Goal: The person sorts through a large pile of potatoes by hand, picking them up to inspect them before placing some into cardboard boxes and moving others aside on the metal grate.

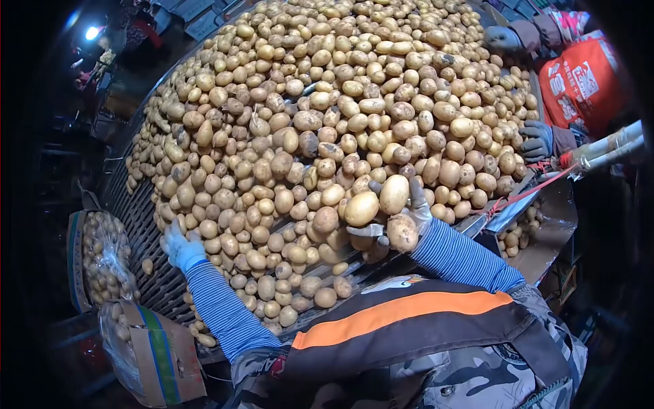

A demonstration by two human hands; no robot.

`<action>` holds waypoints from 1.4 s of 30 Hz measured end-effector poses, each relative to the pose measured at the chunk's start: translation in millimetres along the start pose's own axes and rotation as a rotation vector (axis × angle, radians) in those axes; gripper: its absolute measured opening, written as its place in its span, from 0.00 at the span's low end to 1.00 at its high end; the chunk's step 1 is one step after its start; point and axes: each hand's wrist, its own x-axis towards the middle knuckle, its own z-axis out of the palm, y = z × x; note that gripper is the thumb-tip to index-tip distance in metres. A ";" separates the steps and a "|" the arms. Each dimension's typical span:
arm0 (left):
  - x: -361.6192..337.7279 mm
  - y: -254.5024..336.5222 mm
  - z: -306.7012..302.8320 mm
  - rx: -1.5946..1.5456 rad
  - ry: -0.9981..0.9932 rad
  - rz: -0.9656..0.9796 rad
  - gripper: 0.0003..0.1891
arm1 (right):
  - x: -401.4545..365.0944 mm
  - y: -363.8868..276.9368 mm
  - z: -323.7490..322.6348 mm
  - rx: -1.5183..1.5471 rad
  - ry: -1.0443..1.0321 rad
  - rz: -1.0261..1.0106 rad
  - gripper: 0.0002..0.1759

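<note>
A large heap of potatoes [306,120] covers a slatted metal table [146,228]. My left hand [182,247], in a pale glove and blue striped sleeve, lies against the potatoes at the heap's left edge; its fingers are spread and nothing shows in its grip. At the heap's near right side, my right hand [419,208] has its gloved fingers curled around several large potatoes [394,194], which partly hide the palm and fingers.
Boxes of potatoes with plastic liners [161,351] stand at the lower left. Another potato box [555,232] is at the right, below a taped pole [606,150]. Across the heap, a co-worker's gloved hands [537,140] rest by the right edge, beside a red apron [582,85].
</note>
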 end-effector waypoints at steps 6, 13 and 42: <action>18.0 -35.6 4.1 -0.521 0.010 -0.333 0.27 | -12.8 6.5 24.2 -0.197 -0.012 -0.077 0.44; -90.0 102.4 -43.6 -1.400 -0.186 0.259 0.23 | -16.1 -0.4 13.8 -0.301 -0.058 0.021 0.45; -243.6 225.0 -63.2 -1.592 -0.566 0.834 0.57 | -53.1 -6.7 -4.8 -0.162 -0.262 -0.297 0.43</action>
